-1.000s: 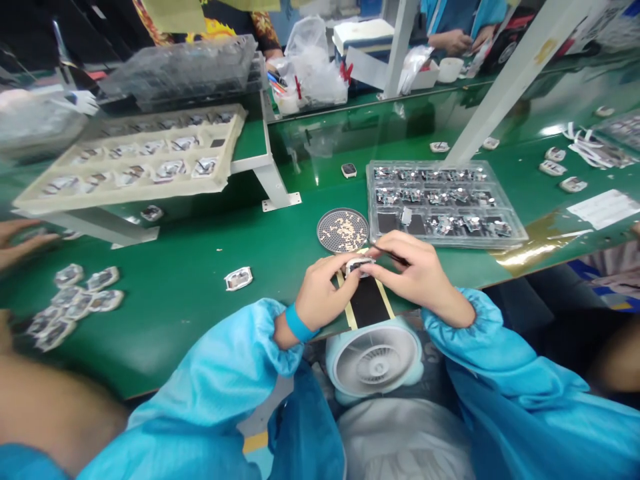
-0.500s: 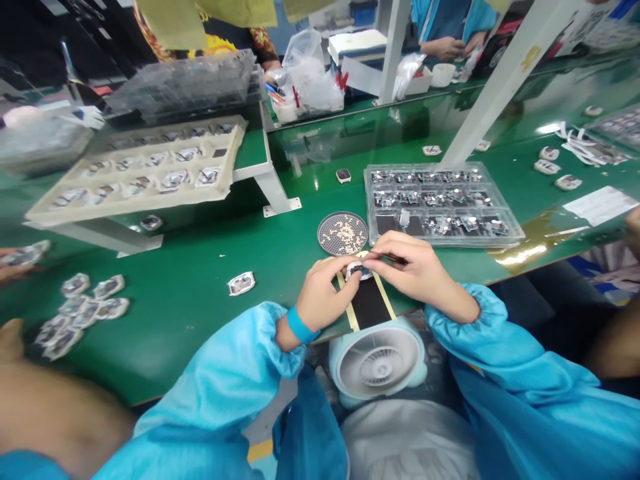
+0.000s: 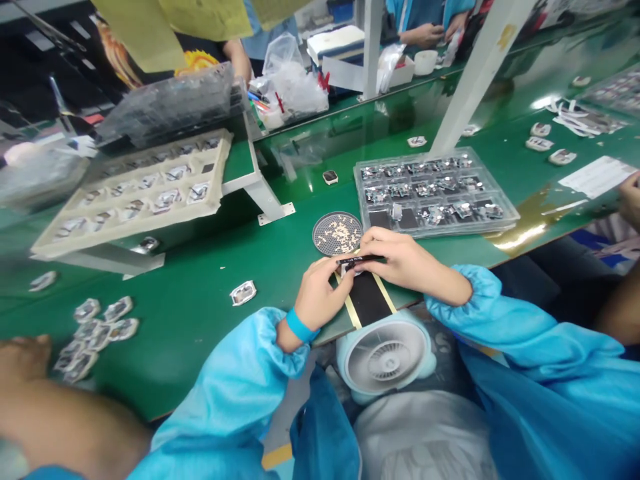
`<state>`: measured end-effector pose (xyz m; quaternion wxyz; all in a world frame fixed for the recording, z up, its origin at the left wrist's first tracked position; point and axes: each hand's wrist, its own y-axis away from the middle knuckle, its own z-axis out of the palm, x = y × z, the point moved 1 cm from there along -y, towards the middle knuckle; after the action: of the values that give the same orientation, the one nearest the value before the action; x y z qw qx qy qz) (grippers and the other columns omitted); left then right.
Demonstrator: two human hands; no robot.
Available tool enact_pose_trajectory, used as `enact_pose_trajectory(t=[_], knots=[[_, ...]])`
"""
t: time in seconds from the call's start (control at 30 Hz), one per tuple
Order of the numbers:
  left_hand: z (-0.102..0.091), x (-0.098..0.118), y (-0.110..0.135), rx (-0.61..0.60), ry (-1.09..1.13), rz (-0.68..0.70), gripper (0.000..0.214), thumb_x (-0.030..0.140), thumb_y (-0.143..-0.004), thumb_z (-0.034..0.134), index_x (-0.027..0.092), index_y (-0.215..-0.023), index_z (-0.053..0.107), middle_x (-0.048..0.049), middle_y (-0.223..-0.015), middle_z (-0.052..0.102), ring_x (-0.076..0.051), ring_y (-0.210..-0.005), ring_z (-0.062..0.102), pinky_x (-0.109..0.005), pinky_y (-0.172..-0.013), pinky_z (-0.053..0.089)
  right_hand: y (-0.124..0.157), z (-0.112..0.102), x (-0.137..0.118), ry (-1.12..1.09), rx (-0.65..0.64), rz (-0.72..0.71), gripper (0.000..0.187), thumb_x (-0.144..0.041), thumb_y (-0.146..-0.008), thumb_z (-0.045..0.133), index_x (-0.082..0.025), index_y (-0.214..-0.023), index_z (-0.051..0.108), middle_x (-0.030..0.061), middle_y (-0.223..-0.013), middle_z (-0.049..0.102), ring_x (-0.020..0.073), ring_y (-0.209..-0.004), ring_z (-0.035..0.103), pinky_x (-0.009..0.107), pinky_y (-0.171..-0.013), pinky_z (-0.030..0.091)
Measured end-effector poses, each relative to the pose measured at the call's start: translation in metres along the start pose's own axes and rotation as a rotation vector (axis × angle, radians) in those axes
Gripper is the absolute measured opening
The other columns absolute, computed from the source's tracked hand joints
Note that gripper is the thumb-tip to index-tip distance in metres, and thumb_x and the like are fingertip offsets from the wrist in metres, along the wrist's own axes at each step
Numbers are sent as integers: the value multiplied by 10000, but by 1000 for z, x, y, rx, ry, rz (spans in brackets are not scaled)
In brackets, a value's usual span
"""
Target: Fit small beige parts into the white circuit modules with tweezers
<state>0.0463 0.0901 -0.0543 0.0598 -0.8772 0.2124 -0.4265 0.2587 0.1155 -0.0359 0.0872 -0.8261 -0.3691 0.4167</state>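
My left hand (image 3: 319,293), with a blue band at the wrist, is closed on a small white watch case (image 3: 358,272), its fingers covering much of it. My right hand (image 3: 403,259) pinches a slim black tool, which looks like tweezers (image 3: 369,258), lying across the top of the case. Under both hands is a black mat (image 3: 370,299) edged with yellow tape. Just beyond them stands a round grey dish (image 3: 320,248) holding many tiny pale pieces. To the right, a clear compartment tray (image 3: 440,231) carries small circuit parts.
A cream tray (image 3: 213,200) of watch parts rests on a raised stand at left. Several white cases (image 3: 97,333) cluster near a neighbour's arm (image 3: 55,393). One case (image 3: 243,293) lies alone. A small fan (image 3: 387,360) sits at the table edge, below a slanting white post (image 3: 470,93).
The black tool now lies level across the case, and the case is more hidden by it and my fingers. The view has shifted slightly. At left, a neighbour's hand has released a case onto the table.
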Motion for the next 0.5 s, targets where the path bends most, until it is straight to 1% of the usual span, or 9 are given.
enact_pose_trajectory(t=[0.17,0.27,0.33,0.37,0.43,0.5], knots=[[-5,-5,-4,50,-12,-25,223,317,-928,667,209,-1097,764,-60,-965,767,-197,-850,665,-321,-816,506,-19,-8,1,17,-102,-13,68,-212,-966,669,-203,-1015,715,72,-1068,641,200,-956,629,330,-836,521],[-13,-10,-11,91,100,-131,249,345,-919,679,191,-1098,756,-52,-963,768,-179,-816,665,-300,-785,510,-43,-6,3,-27,-139,-64,53,-217,-973,661,-193,-988,706,62,-1040,649,187,-933,625,309,-819,504],[-17,-16,-17,115,216,-212,286,369,-922,673,178,-1127,727,-55,-978,762,-173,-811,684,-292,-782,522,-64,-5,8,-53,-125,-73,62,-233,-977,660,-185,-983,699,54,-1016,660,179,-919,627,295,-815,497],[-19,-19,-20,132,273,-242,299,381,-921,673,172,-1133,707,-60,-989,757,-173,-812,696,-291,-783,530,-74,-4,12,-30,-107,-62,70,-239,-980,657,-182,-983,697,53,-1010,667,178,-914,628,292,-814,492],[-22,-28,-27,179,338,-279,310,393,-912,676,164,-1121,658,-68,-985,747,-173,-804,717,-286,-773,542,-91,-4,20,122,-85,7,100,-250,-987,649,-172,-971,710,66,-1002,682,187,-890,626,301,-796,473],[-29,-39,-32,214,288,-293,313,389,-899,681,167,-1113,623,-63,-949,744,-171,-781,722,-277,-746,542,-96,-5,25,328,-106,107,152,-271,-993,645,-161,-945,738,93,-1001,695,204,-851,621,323,-762,449]])
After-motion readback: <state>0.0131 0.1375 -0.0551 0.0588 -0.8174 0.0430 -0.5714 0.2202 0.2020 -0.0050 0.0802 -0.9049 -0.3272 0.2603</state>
